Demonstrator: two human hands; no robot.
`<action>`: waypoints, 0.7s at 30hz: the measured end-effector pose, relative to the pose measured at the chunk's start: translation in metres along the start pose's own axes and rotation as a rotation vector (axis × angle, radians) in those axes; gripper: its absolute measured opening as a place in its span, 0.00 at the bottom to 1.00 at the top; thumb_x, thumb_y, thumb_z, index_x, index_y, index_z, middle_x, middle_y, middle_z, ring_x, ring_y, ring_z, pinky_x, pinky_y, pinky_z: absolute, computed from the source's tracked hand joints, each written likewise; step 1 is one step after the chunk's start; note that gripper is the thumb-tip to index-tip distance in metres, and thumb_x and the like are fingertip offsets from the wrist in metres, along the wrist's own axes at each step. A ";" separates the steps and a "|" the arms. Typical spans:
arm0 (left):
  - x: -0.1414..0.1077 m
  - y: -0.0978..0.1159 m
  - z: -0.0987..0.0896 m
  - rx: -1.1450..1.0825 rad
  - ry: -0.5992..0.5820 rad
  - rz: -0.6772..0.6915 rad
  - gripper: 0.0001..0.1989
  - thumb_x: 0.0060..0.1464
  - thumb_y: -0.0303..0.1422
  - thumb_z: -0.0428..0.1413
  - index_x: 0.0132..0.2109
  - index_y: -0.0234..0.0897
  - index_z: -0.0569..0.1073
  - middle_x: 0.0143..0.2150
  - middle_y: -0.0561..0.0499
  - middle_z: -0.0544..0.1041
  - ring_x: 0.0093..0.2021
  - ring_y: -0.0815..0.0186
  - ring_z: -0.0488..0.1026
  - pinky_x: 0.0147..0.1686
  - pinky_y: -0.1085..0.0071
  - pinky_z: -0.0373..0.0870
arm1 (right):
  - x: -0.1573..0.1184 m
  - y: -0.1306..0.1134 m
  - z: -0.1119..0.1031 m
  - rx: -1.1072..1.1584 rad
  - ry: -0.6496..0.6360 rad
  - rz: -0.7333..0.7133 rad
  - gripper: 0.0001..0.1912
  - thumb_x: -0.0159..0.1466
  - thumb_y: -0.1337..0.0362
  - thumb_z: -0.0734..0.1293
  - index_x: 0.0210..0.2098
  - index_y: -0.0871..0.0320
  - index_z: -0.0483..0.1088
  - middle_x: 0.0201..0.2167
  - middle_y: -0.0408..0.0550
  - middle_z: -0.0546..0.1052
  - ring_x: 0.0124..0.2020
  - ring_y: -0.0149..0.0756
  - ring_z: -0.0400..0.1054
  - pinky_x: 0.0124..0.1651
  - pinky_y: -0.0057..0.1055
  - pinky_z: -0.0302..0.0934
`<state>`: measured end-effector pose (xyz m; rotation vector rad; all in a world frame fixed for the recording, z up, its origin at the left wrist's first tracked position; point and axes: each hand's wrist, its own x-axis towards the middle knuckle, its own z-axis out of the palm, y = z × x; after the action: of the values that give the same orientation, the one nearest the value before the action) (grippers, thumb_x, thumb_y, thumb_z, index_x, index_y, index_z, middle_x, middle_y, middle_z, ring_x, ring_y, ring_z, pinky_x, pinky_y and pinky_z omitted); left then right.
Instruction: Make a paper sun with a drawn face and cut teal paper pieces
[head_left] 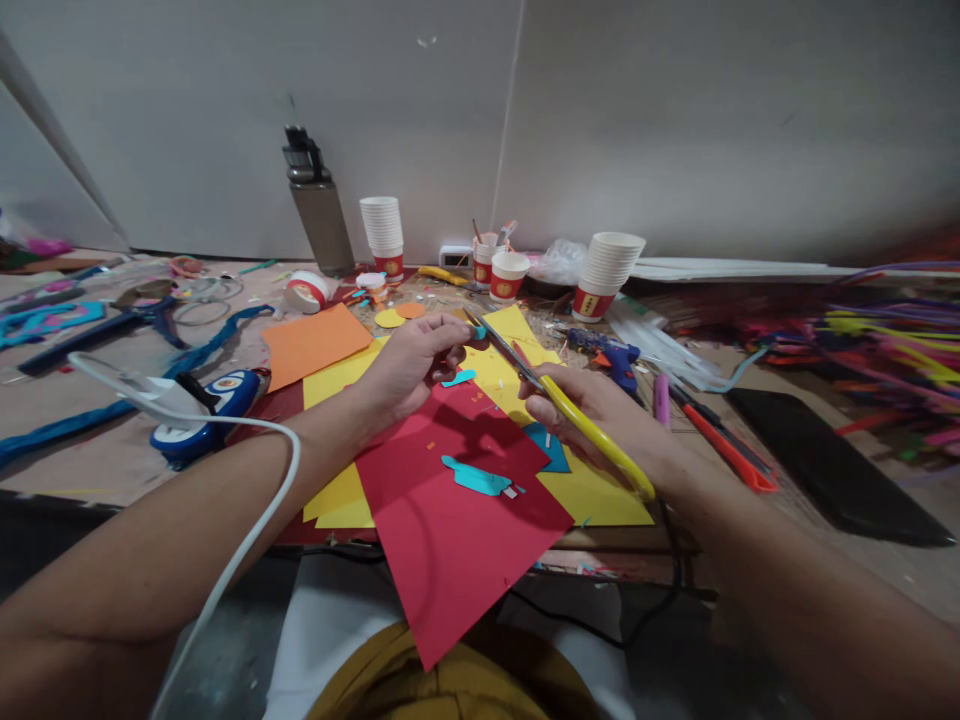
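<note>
My right hand (574, 395) is closed round yellow-handled scissors (559, 400), whose blades point away to the upper left. Between the fingertips of my left hand (420, 360) is a small piece of turquoise paper (478, 332), right at the scissor tips. Whether the blades touch it I cannot tell. Below my hands lies a red paper sheet (450, 530) with a turquoise paper scrap (476, 478) on it. Yellow paper sheets (600, 497) are under the red one, and a darker blue paper piece (551, 452) lies near my right wrist.
Stacked paper cups (382, 235), another cup stack (607, 270) and a grey bottle (322, 215) stand at the back. To the right are a blue glue gun (611, 355), a red utility knife (727, 445) and a black phone (836, 465). A white cable (281, 480) crosses my left forearm.
</note>
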<state>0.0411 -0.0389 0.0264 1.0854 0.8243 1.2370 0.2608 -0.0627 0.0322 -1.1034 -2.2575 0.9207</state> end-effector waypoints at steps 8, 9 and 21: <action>0.000 0.001 -0.001 -0.005 0.006 -0.005 0.07 0.46 0.30 0.60 0.29 0.32 0.70 0.22 0.55 0.65 0.21 0.76 0.58 0.18 0.78 0.47 | 0.000 0.000 0.000 0.007 -0.008 0.012 0.21 0.64 0.44 0.60 0.34 0.57 0.65 0.28 0.43 0.64 0.29 0.32 0.56 0.30 0.30 0.51; 0.000 0.001 -0.001 -0.004 0.005 -0.005 0.06 0.46 0.30 0.60 0.29 0.32 0.70 0.22 0.55 0.65 0.21 0.76 0.58 0.18 0.78 0.47 | 0.000 0.000 0.000 0.010 -0.007 0.010 0.21 0.63 0.44 0.61 0.33 0.57 0.64 0.27 0.43 0.63 0.29 0.32 0.56 0.30 0.30 0.51; 0.001 0.001 -0.002 0.007 -0.004 -0.002 0.06 0.48 0.31 0.59 0.29 0.32 0.71 0.21 0.55 0.63 0.21 0.76 0.57 0.17 0.78 0.46 | -0.001 -0.004 -0.001 0.039 -0.012 0.044 0.22 0.62 0.43 0.63 0.29 0.56 0.61 0.24 0.40 0.58 0.25 0.29 0.52 0.27 0.29 0.47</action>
<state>0.0393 -0.0376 0.0271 1.0925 0.8264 1.2309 0.2598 -0.0654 0.0358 -1.1379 -2.2233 0.9865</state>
